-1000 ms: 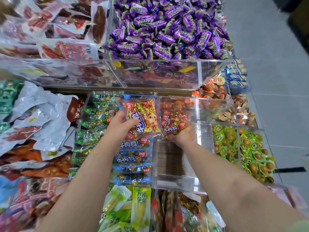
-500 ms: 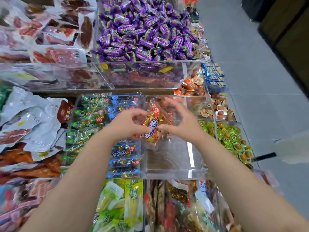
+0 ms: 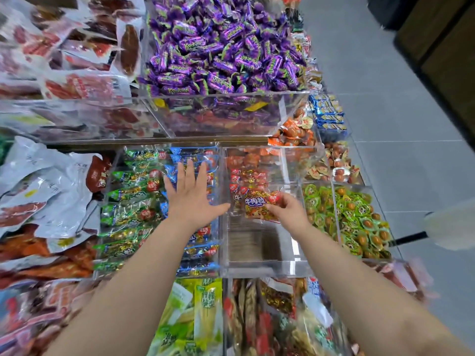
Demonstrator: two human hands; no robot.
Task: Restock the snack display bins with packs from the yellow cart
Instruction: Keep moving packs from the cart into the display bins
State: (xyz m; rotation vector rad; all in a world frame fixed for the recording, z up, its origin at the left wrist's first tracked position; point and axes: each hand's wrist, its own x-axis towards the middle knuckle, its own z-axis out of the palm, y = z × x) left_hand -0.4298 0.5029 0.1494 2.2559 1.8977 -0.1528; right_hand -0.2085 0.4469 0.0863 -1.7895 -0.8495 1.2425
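Head view has the right hand [image 3: 290,213] pinching an orange snack pack [image 3: 259,205] above the half-empty clear bin [image 3: 257,268], left hand [image 3: 191,197] spread flat over blue packs [image 3: 200,250]; best laid flat against the rear stack.

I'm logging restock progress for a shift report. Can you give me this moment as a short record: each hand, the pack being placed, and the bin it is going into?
left hand: open, fingers spread, over the blue packs; contact unclear
right hand: pinches a red snack pack
red snack pack: held over the clear bin
clear bin: stacked red packs at the far end, floor showing nearer
neighbours: green packs left of the blue packs; green-wrapped sweets to the right of the clear bin
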